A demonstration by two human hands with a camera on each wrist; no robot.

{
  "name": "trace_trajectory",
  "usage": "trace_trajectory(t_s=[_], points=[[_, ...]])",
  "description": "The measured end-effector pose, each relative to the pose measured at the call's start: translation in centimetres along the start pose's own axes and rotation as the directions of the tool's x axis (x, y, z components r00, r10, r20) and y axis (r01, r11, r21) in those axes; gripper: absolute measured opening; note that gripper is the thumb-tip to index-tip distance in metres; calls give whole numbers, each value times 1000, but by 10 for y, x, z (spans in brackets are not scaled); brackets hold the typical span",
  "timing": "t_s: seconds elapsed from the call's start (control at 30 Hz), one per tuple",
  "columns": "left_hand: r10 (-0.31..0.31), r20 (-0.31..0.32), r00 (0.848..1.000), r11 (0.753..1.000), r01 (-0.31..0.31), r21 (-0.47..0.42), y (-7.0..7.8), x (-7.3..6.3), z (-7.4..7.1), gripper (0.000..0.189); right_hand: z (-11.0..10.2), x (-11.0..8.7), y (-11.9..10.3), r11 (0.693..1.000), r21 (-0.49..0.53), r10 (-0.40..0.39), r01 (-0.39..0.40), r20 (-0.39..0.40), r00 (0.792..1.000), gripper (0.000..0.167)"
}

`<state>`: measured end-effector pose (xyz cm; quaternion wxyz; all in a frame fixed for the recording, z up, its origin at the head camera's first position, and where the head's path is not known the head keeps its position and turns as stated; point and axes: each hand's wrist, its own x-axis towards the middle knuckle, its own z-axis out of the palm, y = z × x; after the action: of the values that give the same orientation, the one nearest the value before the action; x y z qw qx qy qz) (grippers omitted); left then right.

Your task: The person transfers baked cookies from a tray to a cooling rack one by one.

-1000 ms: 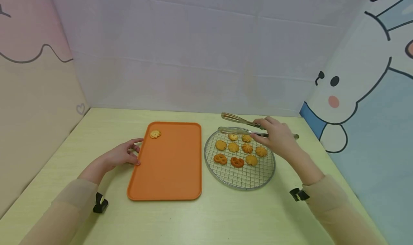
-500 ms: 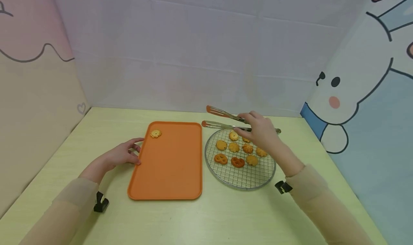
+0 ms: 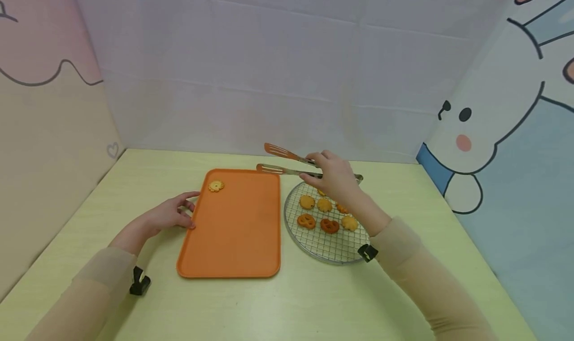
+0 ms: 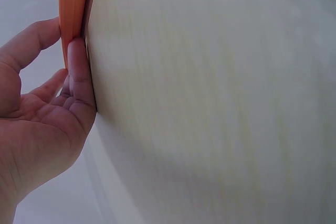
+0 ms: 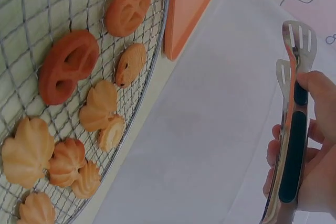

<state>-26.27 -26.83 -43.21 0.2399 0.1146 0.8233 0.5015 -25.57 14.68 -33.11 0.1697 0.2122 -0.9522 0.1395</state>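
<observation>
My left hand [image 3: 168, 216] holds the left rim of an orange tray [image 3: 233, 231], its thumb and fingers about the edge in the left wrist view. One flower-shaped cookie [image 3: 216, 186] lies in the tray's upper left corner. Metal tongs [image 3: 287, 171] with dark grips are held in my right hand [image 3: 334, 179]. Their slotted tips stand apart with nothing between them, above the tray's far right corner. Below the right hand is a round wire rack [image 3: 314, 254] of cookies, including a pretzel-shaped cookie [image 5: 69, 66]. The hand and sleeve hide some rack cookies in the head view.
The tray and rack lie side by side on a pale wooden table [image 3: 224, 311], a narrow gap between them. A white cloth wall [image 3: 269, 82] rises behind the table's far edge. Printed panels stand at both sides, with a rabbit figure [image 3: 489, 131] on the right one.
My right hand has carried the tongs leftward from over the rack towards the tray, their tips still apart. The left hand, tray and cookies have stayed put.
</observation>
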Motion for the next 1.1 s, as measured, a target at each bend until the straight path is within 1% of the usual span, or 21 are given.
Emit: trace_trajectory(t_s=[0.1,0.3,0.5,0.6,0.8,1.1], points=[[-2,-1,1000,1000,2,-4,0,1,0,89,9,2,-8,1000,-12,2,-2,-2,1000,46],[-4,3,1000,1000,4,-15,-2,1,0,90,28,8,-23,999,-17,28,-27,32,999,46],[-5,2,1000,1000,5,-11,-1,1,-1,89,46,12,-36,997,-78,2,3,58,998,46],[-3,7,1000,1000,3,-7,-1,1,-1,89,53,14,-43,995,-100,7,2,87,996,47],[-1,7,1000,1000,1,-11,-1,2,-1,89,68,18,-53,986,-167,48,-23,151,987,49],[-2,9,1000,1000,2,-14,-1,2,0,89,89,25,-65,978,-203,102,-56,227,969,47]])
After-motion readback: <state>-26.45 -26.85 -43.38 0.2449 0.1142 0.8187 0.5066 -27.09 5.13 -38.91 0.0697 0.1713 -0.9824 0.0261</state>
